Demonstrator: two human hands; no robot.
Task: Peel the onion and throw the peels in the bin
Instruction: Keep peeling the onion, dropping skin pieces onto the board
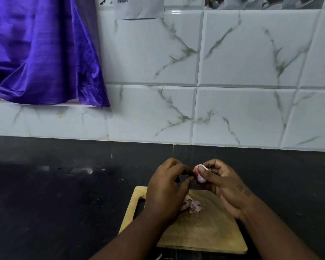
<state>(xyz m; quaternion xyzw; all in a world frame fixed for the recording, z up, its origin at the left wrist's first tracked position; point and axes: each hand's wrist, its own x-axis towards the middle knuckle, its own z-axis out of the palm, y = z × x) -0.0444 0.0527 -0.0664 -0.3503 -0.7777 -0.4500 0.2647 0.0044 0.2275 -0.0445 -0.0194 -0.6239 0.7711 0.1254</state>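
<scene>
A small pink onion (198,177) is held above the far edge of a wooden cutting board (201,233). My right hand (221,182) grips it, thumb across its front. My left hand (167,188) is just left of the onion, and its fingertips pinch a dark strip of peel at the onion's side. A little heap of pale purple peels (192,205) lies on the board under my hands. No bin is in view.
The board lies on a black counter (54,194) that runs back to a white marble-patterned tiled wall (233,91). A purple cloth (39,53) hangs at the upper left. The board's handle slot (139,207) faces left.
</scene>
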